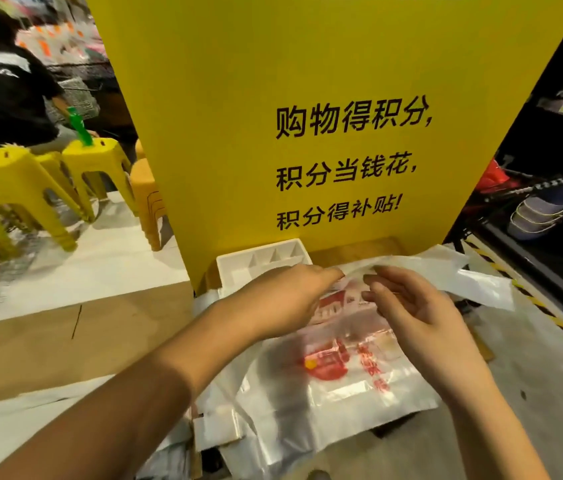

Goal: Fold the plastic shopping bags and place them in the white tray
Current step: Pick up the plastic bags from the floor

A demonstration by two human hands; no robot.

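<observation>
The plastic shopping bag point(342, 368) lies flat in the lower middle of the frame, right under both hands. It is see-through with red print. Its long side runs from the bottom of the frame up toward the yellow sign point(238, 133).

The left hand point(287, 299) reaches to the bag's top edge and pinches the thin plastic there. The right hand point(411, 306) is just beside it at the same edge, fingers bent. I cannot tell if it holds the plastic or only touches it.

The white tray point(238, 268) sits just above the left hand, against the foot of the sign. So the left hand is nearer to it, and the bag would go up and a little left.

More white plastic point(463, 275) trails off to the right. The bag rests on other bags, with brown cardboard point(100, 323) at the left and grey floor at the right. Yellow stools point(13, 181) stand at the upper left, and dark shelves with bowls point(539, 213) are at the right.
</observation>
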